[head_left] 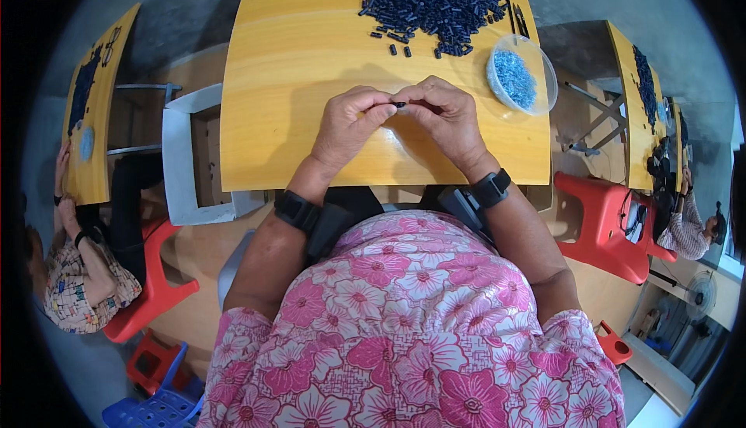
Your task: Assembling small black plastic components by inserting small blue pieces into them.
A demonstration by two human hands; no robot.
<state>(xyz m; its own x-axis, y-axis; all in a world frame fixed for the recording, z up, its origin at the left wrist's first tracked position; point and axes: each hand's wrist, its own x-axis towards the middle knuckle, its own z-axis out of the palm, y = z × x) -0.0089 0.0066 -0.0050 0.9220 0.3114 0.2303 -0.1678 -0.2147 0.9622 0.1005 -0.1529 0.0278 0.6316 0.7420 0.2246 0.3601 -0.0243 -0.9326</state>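
Two hands, left (347, 123) and right (446, 117), pinch one black piece (399, 105) (both grips closed)

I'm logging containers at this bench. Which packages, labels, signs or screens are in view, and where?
Labels, signs, screens: none visible.
Bowl: table's right edge, round, clear plastic, holding pale blue bits.
Box: left of the table, open, grey-white outside, brown inside.
Both hands, left hand and right hand, pinch one small dark part.
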